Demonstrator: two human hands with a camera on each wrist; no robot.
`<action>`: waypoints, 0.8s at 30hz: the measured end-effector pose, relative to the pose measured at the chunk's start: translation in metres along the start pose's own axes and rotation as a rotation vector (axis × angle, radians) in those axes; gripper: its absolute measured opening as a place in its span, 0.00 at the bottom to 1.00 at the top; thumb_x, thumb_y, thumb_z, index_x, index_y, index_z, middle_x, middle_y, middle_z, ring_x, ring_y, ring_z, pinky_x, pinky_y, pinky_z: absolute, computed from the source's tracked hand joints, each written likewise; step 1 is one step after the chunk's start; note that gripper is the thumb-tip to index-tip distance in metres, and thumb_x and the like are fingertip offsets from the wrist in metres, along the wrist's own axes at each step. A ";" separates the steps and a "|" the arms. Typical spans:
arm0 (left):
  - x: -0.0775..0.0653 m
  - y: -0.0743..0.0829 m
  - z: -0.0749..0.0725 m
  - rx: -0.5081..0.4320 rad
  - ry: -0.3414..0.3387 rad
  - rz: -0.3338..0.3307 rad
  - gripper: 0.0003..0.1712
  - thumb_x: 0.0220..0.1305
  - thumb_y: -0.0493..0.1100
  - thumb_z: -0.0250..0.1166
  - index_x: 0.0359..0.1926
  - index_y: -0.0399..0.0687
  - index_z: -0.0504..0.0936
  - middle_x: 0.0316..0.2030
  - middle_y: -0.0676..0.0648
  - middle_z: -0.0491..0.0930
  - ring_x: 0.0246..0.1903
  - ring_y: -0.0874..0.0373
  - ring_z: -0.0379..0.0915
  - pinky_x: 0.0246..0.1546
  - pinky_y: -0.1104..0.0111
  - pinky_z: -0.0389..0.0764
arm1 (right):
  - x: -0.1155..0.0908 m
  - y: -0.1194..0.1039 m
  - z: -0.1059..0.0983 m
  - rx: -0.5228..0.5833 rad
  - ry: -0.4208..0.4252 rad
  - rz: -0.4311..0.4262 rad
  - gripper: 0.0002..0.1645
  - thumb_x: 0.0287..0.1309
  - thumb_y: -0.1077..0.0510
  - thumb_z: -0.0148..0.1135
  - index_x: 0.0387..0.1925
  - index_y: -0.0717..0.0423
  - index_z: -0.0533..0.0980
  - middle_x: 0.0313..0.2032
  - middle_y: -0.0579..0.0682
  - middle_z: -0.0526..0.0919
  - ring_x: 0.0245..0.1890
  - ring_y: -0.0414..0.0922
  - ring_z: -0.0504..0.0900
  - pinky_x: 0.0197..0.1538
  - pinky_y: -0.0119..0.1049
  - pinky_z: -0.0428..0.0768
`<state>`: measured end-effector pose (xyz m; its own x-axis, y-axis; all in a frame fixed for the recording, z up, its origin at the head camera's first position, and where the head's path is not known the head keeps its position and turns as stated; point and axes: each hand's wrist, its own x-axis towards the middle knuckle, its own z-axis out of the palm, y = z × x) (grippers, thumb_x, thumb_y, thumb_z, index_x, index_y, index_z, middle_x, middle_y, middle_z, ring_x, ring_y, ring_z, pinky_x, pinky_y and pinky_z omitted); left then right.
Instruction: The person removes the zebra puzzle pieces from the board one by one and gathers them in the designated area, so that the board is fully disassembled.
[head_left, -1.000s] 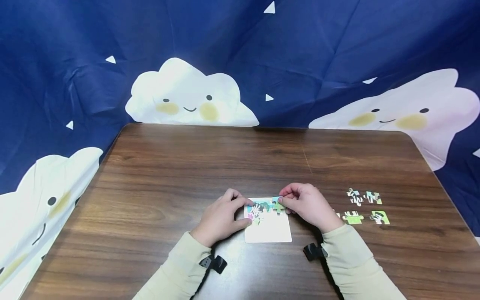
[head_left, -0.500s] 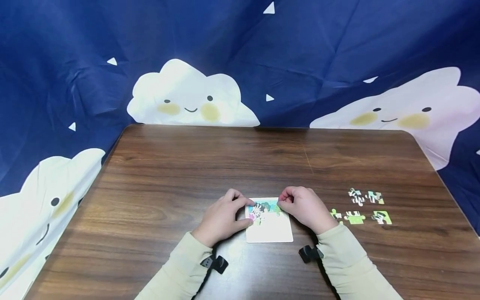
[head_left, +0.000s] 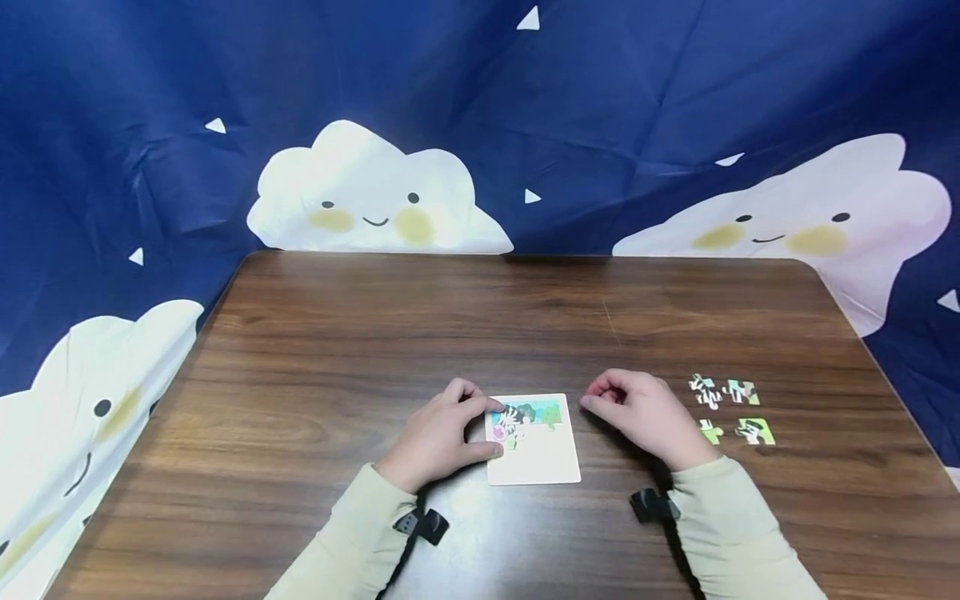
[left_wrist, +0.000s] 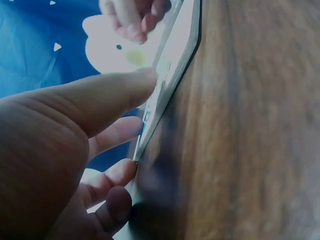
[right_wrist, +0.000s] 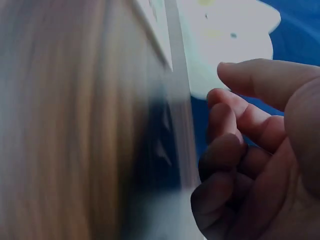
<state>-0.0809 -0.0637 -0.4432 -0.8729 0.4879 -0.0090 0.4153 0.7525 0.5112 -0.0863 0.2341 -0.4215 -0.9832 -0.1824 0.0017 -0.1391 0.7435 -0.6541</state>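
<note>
White board [head_left: 542, 462]: lying flat on the wooden table [head_left: 420, 333] and serving as the centre of this clock, twelve pointing away from the person; its white face is showing through the middle and from about three to eight o'clock, so probably over half is waiting to be covered
Joined pieces [head_left: 528, 414]: sitting linked on the board from about eleven to one o'clock and stepping down towards nine, trees and part of a zebra showing; this upper strip is looking done
Loose pieces [head_left: 741, 392]: lying near three o'clock, beyond the right hand [head_left: 648, 412], at least four showing, none yet joining the picture
Left hand [head_left: 431, 437]: resting at nine o'clock, thumb and fingers spreading at the board's edge, apparently steadying it
Right hand: hovering just off the board between two and three o'clock, fingers curling loosely, thumb and forefinger standing slightly apart, gripping nothing
Green piece [head_left: 710, 432]: lying partly hidden by the right hand, which is standing between board and pieces and possibly covering others
Sleeves [head_left: 352, 529]: reaching in from about eight and four o'clock, black wrist straps [head_left: 651, 505] showing
Cloud-patterned curtain [head_left: 585, 100]: hanging at twelve o'clock, behind the table
</note>
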 end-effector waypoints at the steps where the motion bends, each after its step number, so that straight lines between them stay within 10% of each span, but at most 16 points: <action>1: 0.000 0.000 0.000 0.000 -0.008 -0.001 0.30 0.54 0.60 0.75 0.58 0.66 0.82 0.51 0.55 0.71 0.43 0.57 0.74 0.42 0.61 0.75 | -0.002 0.005 -0.006 -0.011 0.008 0.005 0.05 0.60 0.53 0.69 0.32 0.50 0.83 0.24 0.41 0.77 0.26 0.39 0.74 0.34 0.34 0.72; 12: -0.002 -0.001 -0.001 -0.007 -0.008 0.015 0.32 0.53 0.58 0.76 0.60 0.64 0.82 0.52 0.53 0.71 0.45 0.56 0.74 0.41 0.60 0.75 | -0.018 0.053 -0.067 -0.211 0.039 0.179 0.20 0.64 0.47 0.65 0.43 0.61 0.81 0.30 0.49 0.82 0.30 0.46 0.78 0.37 0.44 0.73; 24: -0.002 0.000 -0.003 -0.014 -0.003 0.025 0.31 0.53 0.57 0.77 0.60 0.63 0.82 0.52 0.52 0.71 0.44 0.56 0.74 0.42 0.61 0.75 | -0.021 0.076 -0.079 -0.284 0.006 0.285 0.28 0.62 0.45 0.64 0.45 0.68 0.79 0.34 0.61 0.85 0.36 0.60 0.82 0.39 0.56 0.75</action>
<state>-0.0799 -0.0656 -0.4406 -0.8616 0.5075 0.0010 0.4328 0.7339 0.5235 -0.0853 0.3450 -0.4112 -0.9877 0.0597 -0.1448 0.1129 0.9123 -0.3936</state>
